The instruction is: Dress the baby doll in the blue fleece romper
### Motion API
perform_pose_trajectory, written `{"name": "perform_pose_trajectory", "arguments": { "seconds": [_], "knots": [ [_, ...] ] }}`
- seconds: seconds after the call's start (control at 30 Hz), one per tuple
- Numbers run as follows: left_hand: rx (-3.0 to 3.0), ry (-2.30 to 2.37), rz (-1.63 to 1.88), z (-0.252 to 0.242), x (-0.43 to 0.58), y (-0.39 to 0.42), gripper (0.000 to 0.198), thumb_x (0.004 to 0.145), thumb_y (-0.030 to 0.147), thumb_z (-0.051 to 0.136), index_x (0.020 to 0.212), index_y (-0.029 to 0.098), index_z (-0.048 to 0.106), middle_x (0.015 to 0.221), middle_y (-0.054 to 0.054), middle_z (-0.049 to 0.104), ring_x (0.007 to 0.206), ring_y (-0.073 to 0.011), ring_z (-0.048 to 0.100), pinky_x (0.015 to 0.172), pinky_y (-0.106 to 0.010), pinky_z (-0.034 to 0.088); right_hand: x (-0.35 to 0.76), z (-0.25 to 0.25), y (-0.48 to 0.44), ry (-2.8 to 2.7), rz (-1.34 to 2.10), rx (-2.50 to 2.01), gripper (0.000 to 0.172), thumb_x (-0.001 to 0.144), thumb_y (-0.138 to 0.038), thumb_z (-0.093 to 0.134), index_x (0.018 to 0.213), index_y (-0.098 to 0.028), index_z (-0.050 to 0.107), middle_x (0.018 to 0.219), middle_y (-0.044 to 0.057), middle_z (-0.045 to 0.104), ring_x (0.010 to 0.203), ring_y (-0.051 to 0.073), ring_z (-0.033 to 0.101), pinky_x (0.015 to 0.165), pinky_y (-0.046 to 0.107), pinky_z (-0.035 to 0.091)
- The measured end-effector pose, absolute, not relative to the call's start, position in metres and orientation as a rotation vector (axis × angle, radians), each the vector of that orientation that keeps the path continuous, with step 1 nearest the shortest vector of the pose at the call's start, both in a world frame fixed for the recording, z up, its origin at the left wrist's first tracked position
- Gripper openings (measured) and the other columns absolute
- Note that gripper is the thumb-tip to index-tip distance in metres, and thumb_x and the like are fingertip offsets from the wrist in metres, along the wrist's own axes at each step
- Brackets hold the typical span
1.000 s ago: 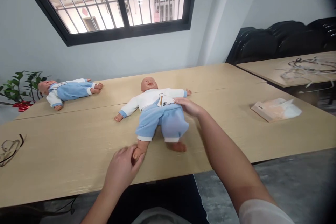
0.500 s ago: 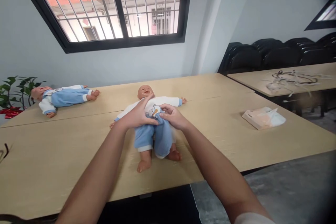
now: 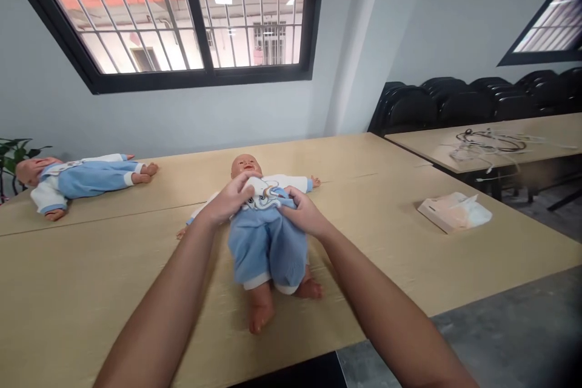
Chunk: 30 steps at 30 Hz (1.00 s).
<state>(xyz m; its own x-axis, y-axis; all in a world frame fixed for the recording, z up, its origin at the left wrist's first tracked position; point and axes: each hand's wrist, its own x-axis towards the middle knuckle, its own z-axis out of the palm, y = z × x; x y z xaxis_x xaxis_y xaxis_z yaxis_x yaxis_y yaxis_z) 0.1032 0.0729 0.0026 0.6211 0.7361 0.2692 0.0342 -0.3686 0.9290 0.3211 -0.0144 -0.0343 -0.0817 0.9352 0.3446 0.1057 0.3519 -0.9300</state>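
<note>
A baby doll point(image 3: 246, 165) lies on its back on the table, head away from me and bare feet toward me. It wears a white long-sleeved top and blue overalls point(image 3: 254, 242) with white cuffs and a cartoon print on the bib. My left hand point(image 3: 230, 197) is closed on the upper edge of the bib at the doll's chest. Across from it, my right hand point(image 3: 301, 211) pinches the other side of the overalls between thumb and fingers. Part of the doll's sleeve on the left is hidden behind my left wrist.
Another doll point(image 3: 91, 179) in matching clothes lies at the left back of the table point(image 3: 377, 273). To the right sits an open tissue pack point(image 3: 454, 212). Tangled cables point(image 3: 491, 142) lie on a second table, with black folding chairs point(image 3: 464, 103) behind.
The bib has been drawn up and spread wider across the doll's chest. My hands have moved apart, and both trouser legs now look fuller. The view has shifted slightly right.
</note>
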Motion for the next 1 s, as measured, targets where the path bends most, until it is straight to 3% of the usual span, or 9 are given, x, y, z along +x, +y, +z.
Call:
{"name": "perform_pose_trajectory", "arguments": {
  "seconds": [0.07, 0.13, 0.3, 0.37, 0.5, 0.67, 0.77, 0.87, 1.0],
  "knots": [
    [2.059, 0.541, 0.642, 0.011, 0.105, 0.067, 0.066, 0.073, 0.057, 0.085, 0.128, 0.025, 0.070, 0.124, -0.007, 0.074, 0.116, -0.0300, 0.067, 0.101, -0.037, 0.053, 0.317, -0.036, -0.013, -1.382, 0.901, -0.985, 0.030, 0.081, -0.042, 0.080, 0.088, -0.024, 0.058, 0.091, -0.001, 0.063, 0.089, 0.020, 0.058, 0.087, 0.032, 0.047],
    [2.177, 0.524, 0.519, 0.018, 0.103, 0.062, 0.055, 0.074, 0.054, 0.085, 0.119, 0.025, 0.076, 0.119, -0.006, 0.077, 0.114, -0.0323, 0.068, 0.106, -0.042, 0.052, 0.318, -0.035, -0.014, -1.370, 0.929, -0.986, 0.031, 0.080, -0.044, 0.081, 0.086, -0.023, 0.059, 0.090, -0.001, 0.063, 0.088, 0.020, 0.059, 0.085, 0.031, 0.048],
    [1.876, 0.585, 0.609, 0.013, 0.094, 0.070, 0.050, 0.088, 0.062, 0.071, 0.119, 0.022, 0.077, 0.127, -0.010, 0.076, 0.116, -0.0317, 0.069, 0.101, -0.042, 0.054, 0.329, -0.023, -0.022, -1.594, 1.307, -0.942, 0.047, 0.080, -0.058, 0.082, 0.107, -0.021, 0.070, 0.102, 0.002, 0.069, 0.092, 0.021, 0.063, 0.082, 0.031, 0.050],
    [1.703, 0.587, 0.636, 0.005, 0.093, 0.076, 0.056, 0.086, 0.065, 0.074, 0.119, 0.020, 0.077, 0.128, -0.012, 0.075, 0.116, -0.0322, 0.070, 0.100, -0.042, 0.055, 0.330, -0.022, -0.023, -1.658, 1.441, -0.947, 0.056, 0.074, -0.056, 0.088, 0.114, -0.021, 0.071, 0.107, 0.004, 0.072, 0.095, 0.023, 0.066, 0.082, 0.032, 0.053],
    [1.491, 0.551, 0.624, -0.006, 0.097, 0.079, 0.063, 0.083, 0.074, 0.070, 0.112, 0.019, 0.078, 0.109, -0.013, 0.080, 0.100, -0.0317, 0.074, 0.092, -0.043, 0.058, 0.323, -0.031, -0.017, -1.461, 1.297, -1.016, 0.048, 0.076, -0.051, 0.089, 0.110, -0.023, 0.071, 0.106, 0.003, 0.076, 0.094, 0.022, 0.070, 0.085, 0.034, 0.057],
    [1.974, 0.638, 0.449, 0.002, 0.095, 0.073, 0.051, 0.063, 0.059, 0.092, 0.099, 0.024, 0.080, 0.097, -0.004, 0.080, 0.095, -0.0320, 0.073, 0.091, -0.041, 0.057, 0.312, -0.043, -0.008, -1.078, 1.175, -0.908, 0.052, 0.079, -0.061, 0.084, 0.116, -0.027, 0.069, 0.121, 0.005, 0.076, 0.108, 0.025, 0.071, 0.098, 0.038, 0.057],
    [1.961, 0.644, 0.534, 0.002, 0.097, 0.074, 0.055, 0.077, 0.061, 0.083, 0.117, 0.024, 0.077, 0.117, -0.006, 0.078, 0.110, -0.0318, 0.071, 0.100, -0.040, 0.054, 0.314, -0.036, -0.013, -1.256, 1.280, -0.877, 0.067, 0.075, -0.068, 0.084, 0.124, -0.025, 0.069, 0.130, 0.008, 0.073, 0.117, 0.028, 0.069, 0.101, 0.039, 0.056],
    [1.754, 0.661, 0.694, -0.007, 0.103, 0.077, 0.064, 0.083, 0.068, 0.074, 0.124, 0.020, 0.073, 0.127, -0.011, 0.075, 0.116, -0.0317, 0.070, 0.101, -0.040, 0.054, 0.319, -0.027, -0.021, -1.564, 1.329, -0.913, 0.079, 0.064, -0.056, 0.096, 0.129, -0.021, 0.067, 0.131, 0.010, 0.072, 0.120, 0.030, 0.067, 0.099, 0.039, 0.056],
    [1.533, 0.631, 0.768, -0.022, 0.110, 0.077, 0.073, 0.081, 0.073, 0.074, 0.127, 0.017, 0.071, 0.122, -0.014, 0.076, 0.110, -0.0317, 0.072, 0.099, -0.042, 0.056, 0.319, -0.026, -0.019, -1.569, 1.237, -1.029, 0.051, 0.077, -0.044, 0.088, 0.119, -0.019, 0.072, 0.119, 0.007, 0.076, 0.106, 0.025, 0.070, 0.097, 0.039, 0.055]
  ]
}}
